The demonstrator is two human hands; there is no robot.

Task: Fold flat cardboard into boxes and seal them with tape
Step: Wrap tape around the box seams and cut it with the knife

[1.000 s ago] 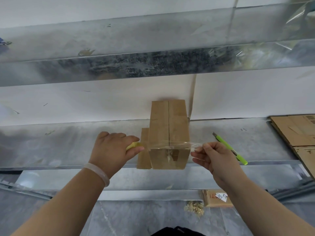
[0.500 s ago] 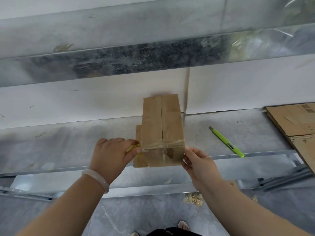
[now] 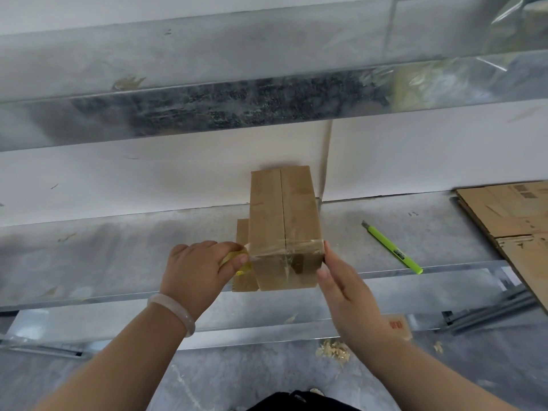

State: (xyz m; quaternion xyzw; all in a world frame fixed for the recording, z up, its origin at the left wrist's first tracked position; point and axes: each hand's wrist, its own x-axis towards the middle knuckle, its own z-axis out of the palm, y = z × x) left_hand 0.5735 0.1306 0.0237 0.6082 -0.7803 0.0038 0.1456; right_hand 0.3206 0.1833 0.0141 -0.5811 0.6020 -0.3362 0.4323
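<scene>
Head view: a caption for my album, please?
Left hand grips a yellow tape roll; right hand presses clear tape against the cardboard box.

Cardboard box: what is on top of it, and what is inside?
A strip of clear tape crosses the top of the box near its front edge, over the centre seam. The closed top covers the inside, so contents cannot be seen.

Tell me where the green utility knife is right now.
In the head view, the green utility knife lies on the metal shelf, right of the cardboard box and left of the flat cardboard.
</scene>
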